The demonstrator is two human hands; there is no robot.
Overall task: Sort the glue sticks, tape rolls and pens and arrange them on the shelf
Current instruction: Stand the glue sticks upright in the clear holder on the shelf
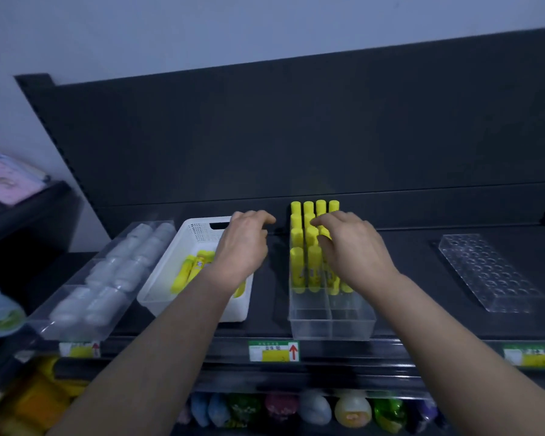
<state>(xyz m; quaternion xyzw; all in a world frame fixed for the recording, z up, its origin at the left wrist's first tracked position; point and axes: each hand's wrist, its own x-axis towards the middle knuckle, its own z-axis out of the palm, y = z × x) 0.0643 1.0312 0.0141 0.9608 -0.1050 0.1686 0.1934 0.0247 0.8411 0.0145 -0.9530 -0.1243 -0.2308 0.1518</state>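
Note:
Several yellow glue sticks [298, 269] stand upright in rows inside a clear divided box [331, 322] at the middle of the dark shelf. My right hand [353, 247] hovers over them with loosely curled fingers touching their tops, holding nothing that I can see. A white basket [170, 262] to the left holds a few loose yellow glue sticks [191, 269] lying flat. Above the basket's right side is my left hand [244, 243], fingers relaxed and empty. White tape rolls [107, 275] fill a clear tray at the left.
A clear perforated holder [488, 272] with empty holes lies at the right of the shelf. Price labels [274, 350] run along the shelf's front edge. Coloured goods [315, 407] sit on the shelf below. A dark back panel [296, 136] rises behind.

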